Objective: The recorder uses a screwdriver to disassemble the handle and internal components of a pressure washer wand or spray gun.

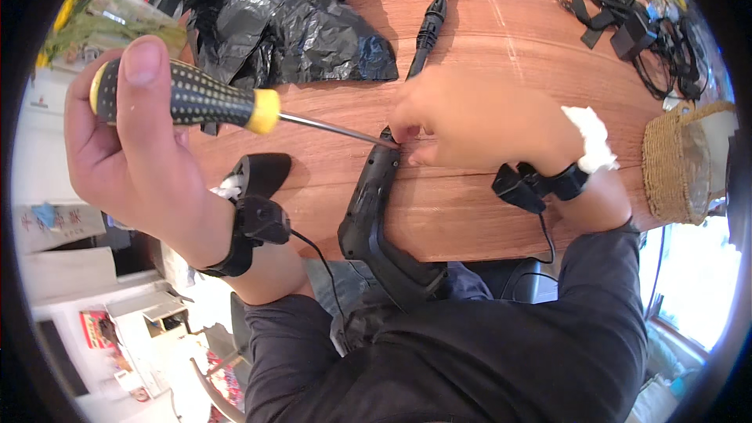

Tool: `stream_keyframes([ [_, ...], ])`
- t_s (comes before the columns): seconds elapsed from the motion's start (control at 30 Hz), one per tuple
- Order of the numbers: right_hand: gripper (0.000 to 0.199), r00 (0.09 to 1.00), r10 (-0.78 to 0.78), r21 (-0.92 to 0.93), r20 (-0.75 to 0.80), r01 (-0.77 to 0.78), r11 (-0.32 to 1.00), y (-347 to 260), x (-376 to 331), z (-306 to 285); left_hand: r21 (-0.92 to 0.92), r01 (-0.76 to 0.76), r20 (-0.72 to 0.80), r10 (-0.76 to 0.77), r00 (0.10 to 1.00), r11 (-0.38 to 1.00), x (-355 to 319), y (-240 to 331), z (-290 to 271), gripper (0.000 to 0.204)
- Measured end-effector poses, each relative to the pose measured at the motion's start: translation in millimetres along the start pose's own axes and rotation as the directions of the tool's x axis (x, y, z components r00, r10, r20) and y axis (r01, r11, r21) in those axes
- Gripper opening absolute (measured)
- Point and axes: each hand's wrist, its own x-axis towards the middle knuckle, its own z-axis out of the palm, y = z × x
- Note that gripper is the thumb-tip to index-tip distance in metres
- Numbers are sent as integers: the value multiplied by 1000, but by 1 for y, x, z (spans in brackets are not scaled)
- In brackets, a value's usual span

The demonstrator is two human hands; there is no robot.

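Note:
My left hand is wrapped round the black and yellow handle of a screwdriver, thumb along its top. The steel shaft slopes down to the right, its tip at the upper body of a black spray gun with a long wand. Screw holes dot the gun's casing. Its bent grip hangs over the table's near edge, toward my lap. My right hand has its fingers curled and pinched beside the screwdriver tip, over the joint between gun and wand. What lies between those fingertips is hidden.
A crumpled black plastic bag covers the table's far left. Black straps and cables lie at the far right, near a woven basket. A black curved piece sits beside my left wrist. Both wrists wear black strapped devices with trailing cables.

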Motion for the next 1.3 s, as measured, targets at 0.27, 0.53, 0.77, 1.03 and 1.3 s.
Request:
stream_keyframes([
  [0.27, 15, 994, -100, -191, -32, 92, 977, -9, 9, 47, 86, 218, 149, -229, 962, 972, -87, -13, -96, 36],
  [0.53, 12, 980, -197, -390, -32, 170, 905, -15, 13, 64, 465, 9, 365, -201, 909, 885, -191, -26, -141, 36],
  [0.77, 8, 939, -289, -543, -185, 148, 827, -19, 6, 88, 532, -48, 364, -177, 914, 846, -210, -11, -139, 35],
  [1.03, 13, 908, -320, -553, -271, 125, 824, -28, -1, 97, 76, 283, 489, -283, 825, 956, -259, 34, -129, 20],
  [1.3, 14, 874, -417, -594, -249, 202, 779, -23, 2, 98, -181, 970, 727, -642, 243, 162, -307, 31, -96, 35],
])
